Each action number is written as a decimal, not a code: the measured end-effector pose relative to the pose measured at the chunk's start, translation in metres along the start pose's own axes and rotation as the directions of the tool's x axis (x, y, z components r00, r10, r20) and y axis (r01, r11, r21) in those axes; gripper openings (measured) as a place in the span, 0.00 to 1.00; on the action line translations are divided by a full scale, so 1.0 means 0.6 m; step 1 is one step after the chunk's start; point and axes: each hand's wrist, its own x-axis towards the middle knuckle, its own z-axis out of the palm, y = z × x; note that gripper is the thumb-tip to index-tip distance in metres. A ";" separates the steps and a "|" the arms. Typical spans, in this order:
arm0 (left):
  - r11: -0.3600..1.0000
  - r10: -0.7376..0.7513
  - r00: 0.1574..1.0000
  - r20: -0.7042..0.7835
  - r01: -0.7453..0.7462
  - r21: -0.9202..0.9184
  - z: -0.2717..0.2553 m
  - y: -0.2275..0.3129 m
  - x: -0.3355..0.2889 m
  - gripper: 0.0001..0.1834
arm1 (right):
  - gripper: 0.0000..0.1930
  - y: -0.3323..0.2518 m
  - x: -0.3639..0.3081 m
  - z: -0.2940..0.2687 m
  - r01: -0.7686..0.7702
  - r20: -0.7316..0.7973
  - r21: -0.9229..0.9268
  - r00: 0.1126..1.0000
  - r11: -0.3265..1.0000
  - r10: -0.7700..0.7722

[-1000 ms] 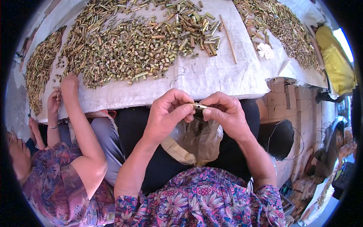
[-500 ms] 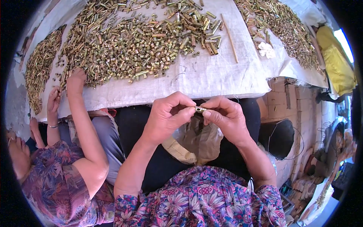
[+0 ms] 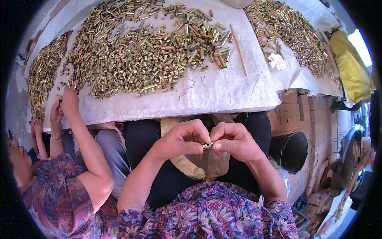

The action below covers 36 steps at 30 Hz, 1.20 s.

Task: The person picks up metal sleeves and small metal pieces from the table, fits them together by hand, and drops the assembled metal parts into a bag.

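Over the lap, just below the near edge of the bench [image 3: 223, 97], both hands meet. Left hand [image 3: 181, 141] and right hand [image 3: 234, 141] are each curled tight, thumb and forefinger tips pinching one small metal sleeve [image 3: 207, 145] between them. The piece is mostly hidden by fingertips; only a shiny short bit shows.

Judging by the look: a light, rigid, thin-walled metal tube, smooth plated surface, likely slippery and easy to drop or roll. Best held across its ends or around the barrel with fingertip pads, as here. Not fragile.

Under the hands sits a tan cloth bag [image 3: 199, 167], soft and creased, open on dark trousers.

The bench is covered by a white woven sack sheet, coarse weave. Toward the far edge lies a big heap of brass-yellow tubes and sleeves [image 3: 139, 47], mixed long and short cylinders. Another heap [image 3: 294, 36] sits at the far right corner, a third [image 3: 41, 75] at the left edge. A thin wooden stick [image 3: 238, 49] lies between the heaps.

A co-worker's hand [image 3: 71, 101] rests at the near left edge, touching the big heap.
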 end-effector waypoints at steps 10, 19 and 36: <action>0.990 -0.016 1.000 -0.003 0.015 -0.143 0.000 -0.024 -0.004 0.12 | 0.07 -0.006 -0.004 0.016 0.131 0.005 -0.238 0.991 0.962 -0.134; 0.819 -0.140 0.966 -0.216 0.236 0.523 -0.025 0.057 -0.006 0.17 | 0.12 -0.043 0.038 -0.023 0.203 0.092 -0.703 0.976 0.682 -0.196; -0.171 0.555 0.814 -0.170 0.312 0.935 -0.083 0.035 0.201 0.06 | 0.03 -0.073 0.238 -0.133 -0.046 0.128 -0.958 0.814 -0.284 -0.566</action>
